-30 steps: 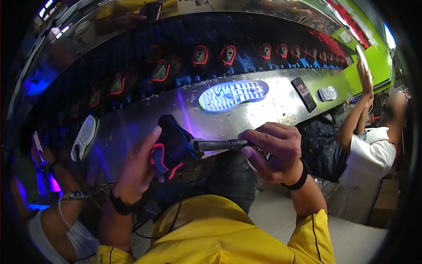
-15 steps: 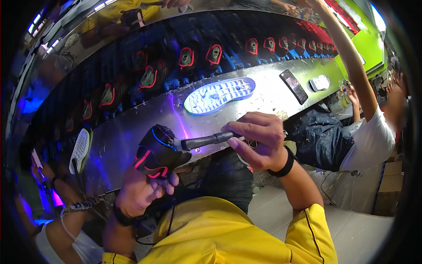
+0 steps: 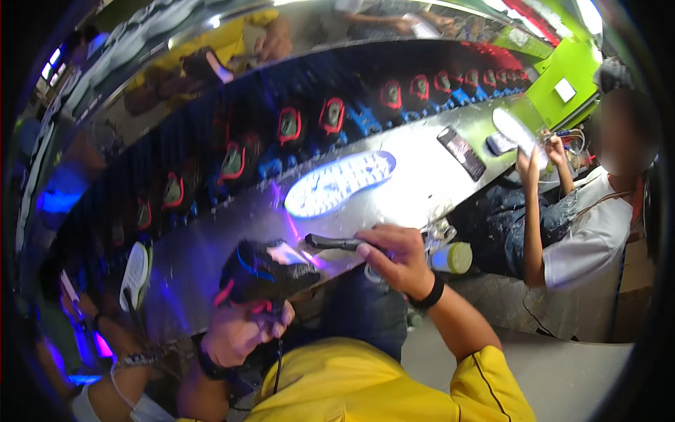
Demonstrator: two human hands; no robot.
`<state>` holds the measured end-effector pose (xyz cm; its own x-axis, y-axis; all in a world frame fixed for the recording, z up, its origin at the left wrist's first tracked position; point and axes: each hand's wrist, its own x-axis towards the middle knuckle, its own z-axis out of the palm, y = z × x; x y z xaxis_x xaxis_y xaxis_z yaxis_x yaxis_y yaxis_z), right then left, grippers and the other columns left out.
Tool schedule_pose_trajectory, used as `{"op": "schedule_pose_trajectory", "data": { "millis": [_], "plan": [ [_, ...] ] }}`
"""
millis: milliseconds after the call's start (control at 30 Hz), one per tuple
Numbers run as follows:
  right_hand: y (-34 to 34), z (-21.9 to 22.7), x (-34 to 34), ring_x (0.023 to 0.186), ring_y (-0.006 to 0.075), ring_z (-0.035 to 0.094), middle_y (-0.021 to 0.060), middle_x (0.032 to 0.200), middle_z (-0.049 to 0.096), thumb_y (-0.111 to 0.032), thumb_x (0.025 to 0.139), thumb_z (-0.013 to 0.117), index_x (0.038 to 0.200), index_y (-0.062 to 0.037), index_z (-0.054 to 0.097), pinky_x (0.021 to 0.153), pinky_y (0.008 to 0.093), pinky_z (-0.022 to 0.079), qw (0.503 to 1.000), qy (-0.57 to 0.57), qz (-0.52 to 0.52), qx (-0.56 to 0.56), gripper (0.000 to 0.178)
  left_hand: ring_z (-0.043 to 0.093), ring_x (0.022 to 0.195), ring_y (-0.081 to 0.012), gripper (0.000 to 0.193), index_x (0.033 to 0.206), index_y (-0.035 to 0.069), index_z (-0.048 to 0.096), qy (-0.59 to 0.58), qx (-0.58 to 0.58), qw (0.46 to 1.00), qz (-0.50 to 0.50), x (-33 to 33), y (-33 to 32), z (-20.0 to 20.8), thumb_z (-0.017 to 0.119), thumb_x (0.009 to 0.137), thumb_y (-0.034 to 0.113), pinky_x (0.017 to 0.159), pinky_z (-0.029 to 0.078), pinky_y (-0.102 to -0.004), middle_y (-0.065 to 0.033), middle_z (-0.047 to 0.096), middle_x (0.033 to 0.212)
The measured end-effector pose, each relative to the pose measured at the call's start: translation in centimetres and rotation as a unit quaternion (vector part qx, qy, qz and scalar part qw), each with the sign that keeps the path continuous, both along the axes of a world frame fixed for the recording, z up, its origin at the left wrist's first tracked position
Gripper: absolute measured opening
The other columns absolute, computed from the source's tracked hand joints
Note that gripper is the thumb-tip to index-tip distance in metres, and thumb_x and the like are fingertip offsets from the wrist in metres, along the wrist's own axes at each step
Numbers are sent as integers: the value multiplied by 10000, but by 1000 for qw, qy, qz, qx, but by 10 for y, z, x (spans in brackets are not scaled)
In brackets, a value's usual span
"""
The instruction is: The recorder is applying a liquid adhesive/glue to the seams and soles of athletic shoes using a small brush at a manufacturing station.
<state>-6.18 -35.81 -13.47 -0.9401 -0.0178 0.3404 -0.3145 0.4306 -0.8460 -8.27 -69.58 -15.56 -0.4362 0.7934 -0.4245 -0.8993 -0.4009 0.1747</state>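
My left hand (image 3: 242,330) grips a black shoe upper (image 3: 246,281) with red and blue trim, its fingers curled around the red-edged opening. The upper is tipped over, and a pale bright patch shows along its bottom edge. In my right hand (image 3: 401,259) is a dark-handled brush (image 3: 334,243), pinched between thumb and fingers. Its tip points at that pale patch; blur hides whether they touch. Beyond both hands a white-and-blue shoe sole (image 3: 341,184) lies tread up on the metal bench (image 3: 211,232).
Black uppers with red-rimmed openings (image 3: 290,125) stand in a row behind the bench. A phone (image 3: 461,152) lies right of the sole. Another sole (image 3: 135,274) is at far left. A lidded tub (image 3: 453,258) stands near my right wrist. A co-worker at right holds a pale sole (image 3: 513,131).
The upper has turned in my left hand, bringing the pale patch into sight. My right hand and brush sit slightly lower. The co-worker's raised arm has come down, now with a sole in hand.
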Motion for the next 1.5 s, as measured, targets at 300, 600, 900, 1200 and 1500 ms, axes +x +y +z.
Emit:
{"op": "schedule_pose_trajectory", "data": {
  "millis": [300,600,900,1200,1500],
  "plan": [
    [41,23,18,643,145,653,106,736,715,-157,979,762,1071,24,799,603,304,491,988,-111,-66,-89,206,721,1154,-254,500,1471,-6,525,380,-118,916,43,-65,104,33,684,1025,153,1051,547,-398,-145,732,1258],
    [102,8,26,645,49,544,8,735,671,-134,1046,672,972,69,770,576,231,378,920,-78,-298,-244,237,717,1111,-226,749,1515,-5,584,608,-317,728,-9,-283,286,56,809,858,276,1010,543,-334,-116,732,1277],
    [93,-24,25,611,39,503,8,731,669,-137,1045,641,1008,68,780,560,225,358,908,-104,-336,-228,250,674,1241,-382,725,1361,-9,668,708,-533,462,-41,-406,378,-28,776,885,527,1063,512,-424,-243,712,1324],
    [77,-36,34,611,45,503,15,718,653,-126,1048,644,1048,71,782,565,229,360,910,-94,-304,-265,240,705,1216,-353,674,1390,71,699,680,-626,316,-212,-383,209,-23,787,850,464,1055,536,-445,-200,740,1310],
    [32,-13,61,626,37,517,8,732,662,-124,1043,669,1074,64,783,571,226,360,929,-67,-271,-244,223,671,1223,-220,646,1425,22,660,525,-394,753,35,-276,134,20,848,829,187,1062,521,-340,-116,721,1331]
  ]
}}
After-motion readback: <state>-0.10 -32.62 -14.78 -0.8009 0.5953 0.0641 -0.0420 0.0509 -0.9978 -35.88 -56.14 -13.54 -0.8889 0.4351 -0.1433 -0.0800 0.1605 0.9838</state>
